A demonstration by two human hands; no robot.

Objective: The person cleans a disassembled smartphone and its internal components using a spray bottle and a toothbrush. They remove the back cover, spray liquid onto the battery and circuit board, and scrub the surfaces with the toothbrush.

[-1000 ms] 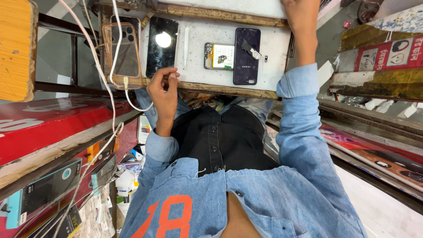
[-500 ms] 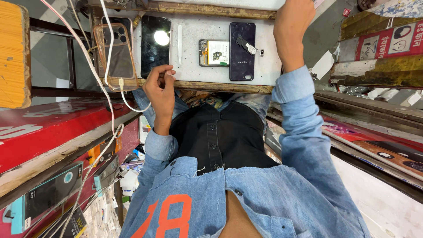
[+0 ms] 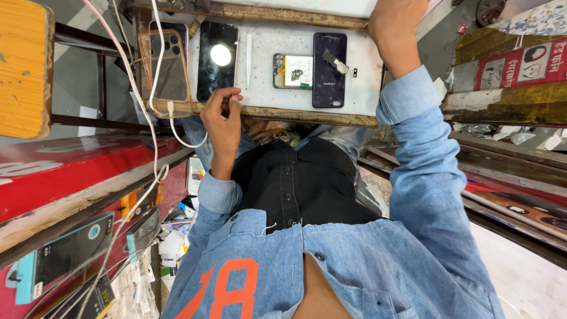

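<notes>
Pausing mid phone strip-down, I judge: my left hand (image 3: 221, 118) curls at the bench (image 3: 277, 112) edge beside a black phone (image 3: 217, 59); my right hand (image 3: 394, 26) is cropped. I cannot tell either grip. The opened phone (image 3: 329, 68) lies mid-bench; its loose parts call for a fine pinch.

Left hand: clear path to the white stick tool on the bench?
Probably yes. The left hand rests at the near edge of the bench, just below the white stick tool, with only bare surface between them. The black phone lies beside the tool, not over it.
</notes>
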